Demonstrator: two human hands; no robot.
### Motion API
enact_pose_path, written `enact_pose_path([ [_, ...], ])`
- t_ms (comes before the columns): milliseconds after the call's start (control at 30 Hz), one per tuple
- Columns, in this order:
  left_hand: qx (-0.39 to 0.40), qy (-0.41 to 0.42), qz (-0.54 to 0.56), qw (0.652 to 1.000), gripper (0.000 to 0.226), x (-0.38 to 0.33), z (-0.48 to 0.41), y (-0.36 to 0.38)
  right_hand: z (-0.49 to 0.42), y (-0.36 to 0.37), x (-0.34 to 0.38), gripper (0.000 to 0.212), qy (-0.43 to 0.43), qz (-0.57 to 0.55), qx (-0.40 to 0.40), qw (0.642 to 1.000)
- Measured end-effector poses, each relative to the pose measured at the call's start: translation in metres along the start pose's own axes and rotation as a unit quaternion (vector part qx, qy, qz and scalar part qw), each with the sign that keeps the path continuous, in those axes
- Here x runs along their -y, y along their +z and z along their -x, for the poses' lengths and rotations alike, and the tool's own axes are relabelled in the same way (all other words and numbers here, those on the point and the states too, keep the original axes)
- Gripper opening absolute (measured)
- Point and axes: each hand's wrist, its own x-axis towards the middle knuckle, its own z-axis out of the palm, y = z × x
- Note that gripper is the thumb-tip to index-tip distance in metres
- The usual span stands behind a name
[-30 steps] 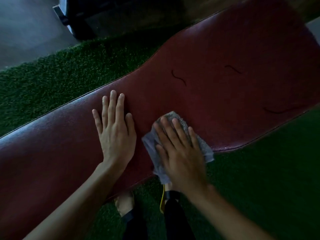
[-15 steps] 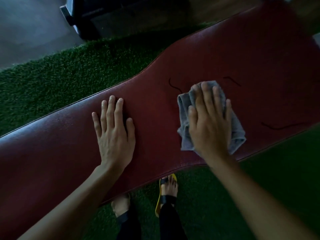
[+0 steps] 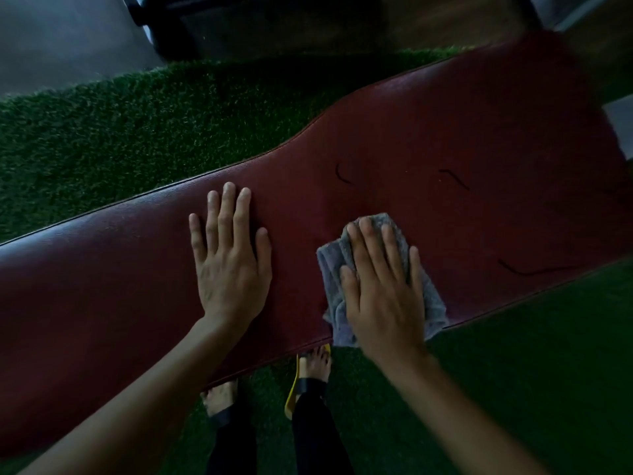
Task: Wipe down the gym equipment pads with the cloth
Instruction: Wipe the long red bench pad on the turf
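Dim room, green turf under a long dark-red bench pad. I watched the right hand, fingers flat and spread, pressing the grey cloth down. Half a second earlier it was out toward the middle of the pad, and now it had come back to the near edge, a corner of the cloth hanging over. The left hand lay flat and open on the pad just beside, unmoved, bracing. I read that as one back-and-forth stroke finished here. The wider end, with its dark scuff marks, looked still to do.
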Motion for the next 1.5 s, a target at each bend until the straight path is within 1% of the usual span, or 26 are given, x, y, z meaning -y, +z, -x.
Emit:
enact_pose_path([
  [33,0.002,-0.002,-0.001,1.000,0.056,-0.001,0.000,-0.001,-0.014,-0.003,-0.002,0.055,-0.014,-0.002,0.007,1.000],
  [100,0.002,-0.003,0.001,1.000,0.056,-0.001,0.000,-0.002,-0.066,-0.009,0.002,0.055,-0.025,-0.002,-0.011,1.000],
  [167,0.004,-0.004,0.003,1.000,0.056,0.000,0.000,0.000,-0.095,-0.011,0.008,0.055,-0.002,-0.016,-0.032,0.999],
  [200,0.003,-0.005,0.002,1.000,0.056,0.000,0.000,0.000,-0.088,-0.009,0.010,0.055,0.006,-0.016,-0.039,0.999],
  [300,0.006,-0.001,-0.002,1.000,0.057,0.001,0.001,-0.002,-0.023,-0.005,0.006,0.055,-0.003,-0.006,-0.002,1.000],
  [333,0.006,-0.001,-0.001,1.000,0.057,0.000,0.001,-0.002,-0.021,-0.005,0.003,0.055,-0.005,-0.011,0.004,1.000],
  [467,-0.002,-0.004,-0.002,1.000,0.056,-0.001,-0.001,-0.002,-0.111,-0.014,0.018,0.055,-0.015,-0.021,-0.037,0.999],
  [500,-0.002,-0.004,-0.003,1.000,0.056,0.000,-0.002,-0.001,-0.117,-0.014,0.020,0.054,-0.010,-0.019,-0.045,0.999],
  [567,0.002,-0.007,-0.002,1.000,0.056,-0.001,-0.002,0.000,-0.084,-0.009,0.014,0.054,-0.014,-0.009,-0.034,0.999],
  [633,0.007,-0.007,-0.001,1.000,0.057,-0.001,-0.001,-0.001,-0.032,-0.007,0.005,0.054,-0.024,-0.002,-0.004,1.000],
  [667,0.009,-0.010,-0.002,1.000,0.057,-0.001,0.000,-0.002,-0.028,-0.005,0.001,0.054,-0.027,-0.004,0.005,1.000],
  [800,0.007,-0.010,-0.004,1.000,0.057,0.000,-0.001,-0.001,-0.103,-0.013,0.012,0.054,-0.020,-0.024,-0.009,0.999],
  [833,0.007,-0.009,-0.005,1.000,0.057,0.000,-0.001,0.000,-0.106,-0.013,0.012,0.054,-0.019,-0.023,-0.017,0.999],
  [900,0.007,-0.010,-0.002,1.000,0.056,0.000,0.000,0.001,-0.074,-0.007,0.007,0.055,-0.026,0.005,-0.021,0.999],
  [967,0.009,-0.009,0.002,1.000,0.056,0.001,0.000,0.000,-0.030,-0.006,0.002,0.056,-0.042,0.018,-0.002,0.999],
  [1000,0.010,-0.010,0.003,1.000,0.056,0.001,0.000,0.000,-0.025,-0.007,-0.004,0.056,-0.048,0.017,0.007,0.999],
  [1067,0.009,-0.012,0.003,1.000,0.056,-0.001,-0.001,-0.001,-0.056,-0.009,-0.012,0.056,-0.056,0.027,-0.003,0.998],
  [1100,0.008,-0.013,0.001,1.000,0.056,-0.001,-0.001,-0.001,-0.083,-0.013,-0.011,0.056,-0.042,0.024,-0.020,0.999],
  [1167,0.003,-0.010,-0.005,1.000,0.056,0.000,-0.001,0.000,-0.138,-0.018,0.000,0.056,0.030,-0.011,-0.075,0.997],
  [1233,-0.003,-0.009,-0.004,1.000,0.056,0.001,-0.001,0.001,-0.170,-0.016,0.027,0.055,0.078,-0.032,-0.116,0.990],
  [1267,-0.008,-0.009,-0.004,1.000,0.056,0.001,-0.001,0.002,-0.170,-0.013,0.043,0.053,0.061,-0.042,-0.124,0.990],
  [1333,-0.019,-0.011,0.002,1.000,0.055,0.001,0.000,0.002,-0.145,-0.003,0.059,0.051,-0.060,-0.027,-0.099,0.993],
  [1400,-0.027,-0.017,0.008,0.999,0.055,0.002,0.001,0.001,-0.115,-0.001,0.045,0.051,-0.168,0.006,-0.055,0.984],
  [1433,-0.028,-0.019,0.010,0.999,0.055,0.002,0.001,0.001,-0.118,-0.005,0.025,0.051,-0.190,0.031,-0.055,0.980],
  [1467,-0.029,-0.020,0.010,0.999,0.055,0.001,0.001,0.000,-0.132,-0.010,0.006,0.051,-0.181,0.045,-0.067,0.980],
  [1500,-0.027,-0.021,0.006,0.999,0.055,0.000,0.001,0.000,-0.153,-0.019,-0.006,0.051,-0.143,0.043,-0.083,0.985],
])
